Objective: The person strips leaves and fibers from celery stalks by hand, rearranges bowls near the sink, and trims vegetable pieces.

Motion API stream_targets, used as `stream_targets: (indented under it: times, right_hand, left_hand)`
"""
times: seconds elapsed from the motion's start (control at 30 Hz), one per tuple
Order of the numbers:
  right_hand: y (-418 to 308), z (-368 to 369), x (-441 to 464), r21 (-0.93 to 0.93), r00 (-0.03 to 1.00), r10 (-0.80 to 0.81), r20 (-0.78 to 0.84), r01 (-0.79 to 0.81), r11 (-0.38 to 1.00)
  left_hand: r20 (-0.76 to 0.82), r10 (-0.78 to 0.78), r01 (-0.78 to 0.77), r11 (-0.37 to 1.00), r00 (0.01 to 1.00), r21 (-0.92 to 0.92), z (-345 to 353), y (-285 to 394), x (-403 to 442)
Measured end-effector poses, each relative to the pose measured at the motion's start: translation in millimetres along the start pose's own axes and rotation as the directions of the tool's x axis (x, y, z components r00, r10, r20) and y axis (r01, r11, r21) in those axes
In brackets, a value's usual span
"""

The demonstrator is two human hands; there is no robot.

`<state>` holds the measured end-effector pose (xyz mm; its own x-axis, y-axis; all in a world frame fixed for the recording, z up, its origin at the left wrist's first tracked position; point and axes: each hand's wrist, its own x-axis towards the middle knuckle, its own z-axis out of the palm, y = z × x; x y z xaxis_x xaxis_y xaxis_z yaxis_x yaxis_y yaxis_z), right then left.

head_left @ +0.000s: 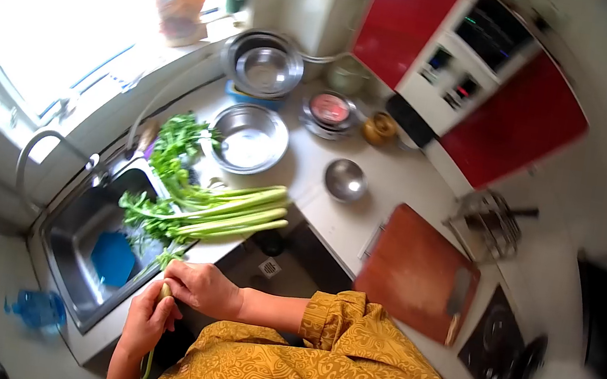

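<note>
My left hand [145, 316] is closed around a green celery stalk [147, 366] in front of the sink's near corner. Just above it, my right hand [204, 288] is closed on the same stalk, fingers bent close to the left thumb. Leaves at the stalk's upper end show beyond my hands, over the sink edge. A bunch of celery [237, 215] lies on the counter past my hands, its leafy tops hanging partly over the sink [59, 251]. Inside the sink is a blue piece [113, 258] whose kind I cannot make out.
A steel basin [249, 139] and a small steel bowl [345, 181] stand on the counter. On the right lies a wooden cutting board [409, 272] with a knife [459, 295], beside a stove [497, 336]. A faucet [97, 170] rises behind the sink; a blue plastic bottle [38, 309] sits left.
</note>
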<state>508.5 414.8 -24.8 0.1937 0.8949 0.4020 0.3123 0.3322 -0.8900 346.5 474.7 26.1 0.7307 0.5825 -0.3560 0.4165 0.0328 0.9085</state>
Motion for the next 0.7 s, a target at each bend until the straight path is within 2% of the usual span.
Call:
stream_targets:
  times: [0.07, 0.17, 0.23, 0.3, 0.37, 0.4, 0.43, 0.5, 0.57, 0.6, 0.63, 0.7]
  right_hand:
    - [-14.4, -8.6, -15.7, -0.016, 0.995, 0.064, -0.081, -0.066, 0.998]
    - [-33.5, -16.6, -47.9, -0.023, 0.965, 0.181, -0.190, -0.188, 0.982]
    - [-46.4, -23.4, -67.7, 0.184, 0.873, 0.445, -0.200, -0.413, 0.892]
    - [-51.7, -41.4, -88.4, 0.111, 0.844, 0.457, -0.280, -0.445, 0.889]
    - [-45.2, -68.9, -112.1, -0.057, 0.839, 0.407, -0.362, -0.456, 0.888]
    - [-43.4, -88.1, -124.2, -0.224, 0.838, 0.398, -0.373, -0.498, 0.838]
    - [-40.0, -109.4, -139.3, -0.380, 0.837, 0.389, -0.385, -0.527, 0.760]
    - [-15.3, -157.1, -180.9, -0.622, 0.877, 0.370, -0.306, -0.479, 0.619]
    - [-32.2, -214.9, -202.3, -0.844, 0.725, 0.630, -0.280, -0.499, 0.199]
    - [-17.8, -253.4, -223.1, -0.866, 0.730, 0.607, -0.315, -0.483, 0.132]
    - [-25.5, -289.9, -232.4, -0.883, 0.666, 0.645, -0.375, -0.469, -0.029]
    - [-21.8, -366.7, -258.1, -0.829, 0.594, 0.579, -0.558, -0.366, -0.424]
  left_hand:
    - [0.103, -0.016, 0.015, 1.000, 0.995, 0.019, 2.7, 1.8, 4.1]
    - [0.253, 0.060, -0.075, 0.996, 0.966, 0.052, 14.3, -4.2, 6.5]
    - [0.324, 0.091, -0.125, 0.988, 0.942, 0.088, 23.6, 2.5, 2.8]
    - [0.374, 0.119, -0.179, 0.976, 0.920, 0.128, 29.4, 10.9, -3.4]
    - [0.373, 0.102, -0.172, 0.972, 0.922, 0.161, 31.1, 16.1, -11.1]
    - [0.364, 0.113, -0.173, 0.976, 0.925, 0.135, 30.0, 14.8, -13.7]
    - [0.365, 0.118, -0.178, 0.975, 0.923, 0.134, 28.5, 15.5, -15.5]
    - [0.309, 0.048, -0.085, 0.990, 0.950, 0.110, 22.9, 17.8, -18.2]
    - [0.245, 0.046, -0.059, 0.997, 0.968, 0.046, 20.7, 14.3, -19.5]
    - [0.216, 0.041, -0.046, 0.999, 0.976, 0.022, 19.6, 12.0, -19.2]
    - [0.188, 0.030, -0.031, 1.000, 0.982, -0.001, 19.3, 10.1, -18.9]
    - [0.114, 0.000, 0.006, 0.999, 0.993, -0.051, 19.4, 3.0, -17.5]
